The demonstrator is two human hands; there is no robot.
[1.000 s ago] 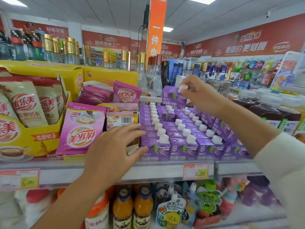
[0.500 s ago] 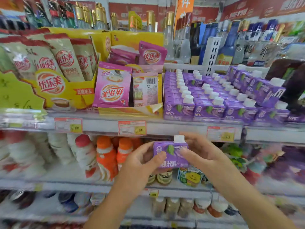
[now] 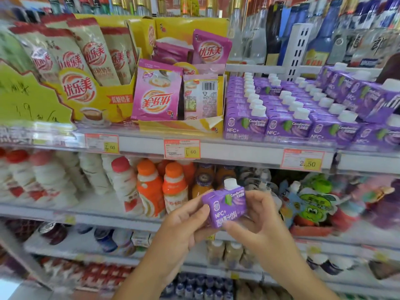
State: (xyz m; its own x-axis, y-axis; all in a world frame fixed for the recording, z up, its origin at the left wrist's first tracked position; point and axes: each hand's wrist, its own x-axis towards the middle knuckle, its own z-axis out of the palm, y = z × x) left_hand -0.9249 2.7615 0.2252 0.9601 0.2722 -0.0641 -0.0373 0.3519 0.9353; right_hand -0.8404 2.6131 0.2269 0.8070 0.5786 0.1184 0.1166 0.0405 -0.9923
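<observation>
One carton (image 3: pixel 225 207); stocked supermarket shelves (image 3: pixel 238 151) behind

Head-worn view, forward-down, close to shelves (image 3: pixel 238 148)

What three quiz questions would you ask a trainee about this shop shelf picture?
1. True or false: the left hand and right hand both hold the purple carton.
2. The price tag below the shelved cartons reads: A 1.00, B 2.00, C 2.50.
3. What colour is the held carton's cap?
Key: 1 true; 2 C; 3 white.
</observation>
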